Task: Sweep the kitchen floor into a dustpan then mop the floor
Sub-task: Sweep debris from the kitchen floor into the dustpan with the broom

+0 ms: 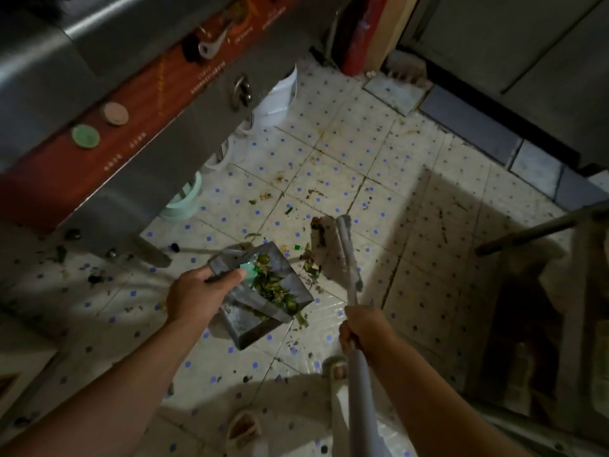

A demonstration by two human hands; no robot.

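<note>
A grey metal dustpan (263, 311) is tilted just above the tiled floor (362, 153) in the middle of the view, holding green vegetable scraps (270, 285). My left hand (197, 291) grips its upper left edge, thumb over the rim. My right hand (365, 328) grips the pale handle (362, 390) of a broom. The broom head (342, 252) stands on the floor just right of the dustpan, with scraps (309, 262) between them. More bits of debris lie scattered over the tiles.
A steel counter with a red-brown front panel (131, 110) overhangs the upper left. Under it stand a mint bucket (184, 206) and white containers (276, 97). A dark rod (534, 229) and a cluttered bin lie at right. A red cylinder (362, 34) stands at the back.
</note>
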